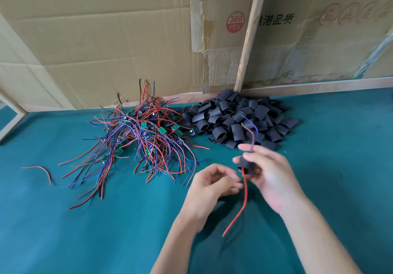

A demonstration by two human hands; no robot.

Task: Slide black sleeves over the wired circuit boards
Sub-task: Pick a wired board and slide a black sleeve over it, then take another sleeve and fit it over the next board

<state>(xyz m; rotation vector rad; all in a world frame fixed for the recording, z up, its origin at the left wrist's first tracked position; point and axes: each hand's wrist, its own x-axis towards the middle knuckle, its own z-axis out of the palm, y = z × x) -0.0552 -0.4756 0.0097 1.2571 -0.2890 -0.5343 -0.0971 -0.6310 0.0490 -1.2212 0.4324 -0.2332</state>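
Head: matte black tubular sleeve [246, 165]

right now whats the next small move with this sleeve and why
Probably set this one down and reach for the next board. The right hand pinches the sleeve, with wires already poking out the top and a red wire hanging below, so the board seems covered. The left hand holds nothing.

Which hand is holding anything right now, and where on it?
The right hand pinches a black sleeve around its body, with a red wire hanging out below and more wires above. The left hand is loosely curled and holds nothing.
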